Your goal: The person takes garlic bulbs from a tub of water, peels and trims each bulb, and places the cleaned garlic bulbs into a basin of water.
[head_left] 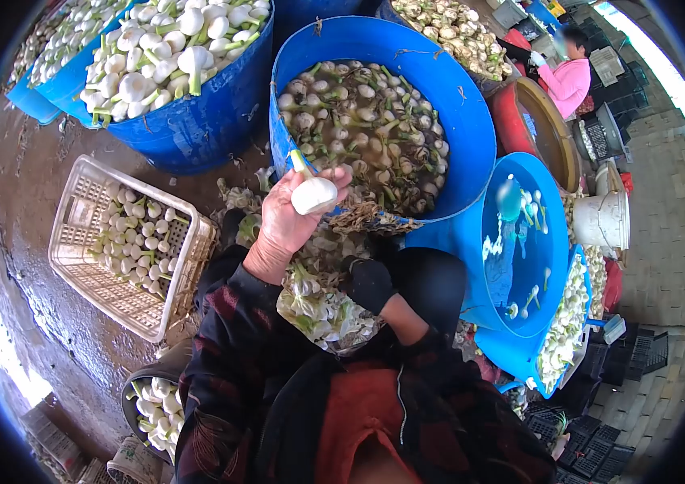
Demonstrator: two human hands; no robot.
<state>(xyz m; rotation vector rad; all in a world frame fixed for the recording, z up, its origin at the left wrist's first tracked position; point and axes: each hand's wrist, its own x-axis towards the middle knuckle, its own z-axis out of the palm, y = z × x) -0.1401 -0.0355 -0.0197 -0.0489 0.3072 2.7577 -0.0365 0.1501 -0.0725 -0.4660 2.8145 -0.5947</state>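
My bare left hand (pixel 282 218) holds up a white garlic bulb (pixel 314 196) with a short green stem, at the near rim of a large blue tub (pixel 459 105). In that tub, many garlic bulbs (pixel 359 121) float in murky brown water. My right hand (pixel 368 284) wears a dark glove and rests over my lap, its fingers curled; what they hold, if anything, is hidden. Below and beside it lies a heap of peeled garlic skins (pixel 322 310).
On the left stand a white plastic crate (pixel 72 234) of cleaned bulbs and a blue tub (pixel 189 137) heaped with garlic. To the right are a light-blue tub (pixel 536 302) and a white bucket (pixel 613 222). A person in pink (pixel 564 85) sits at the upper right.
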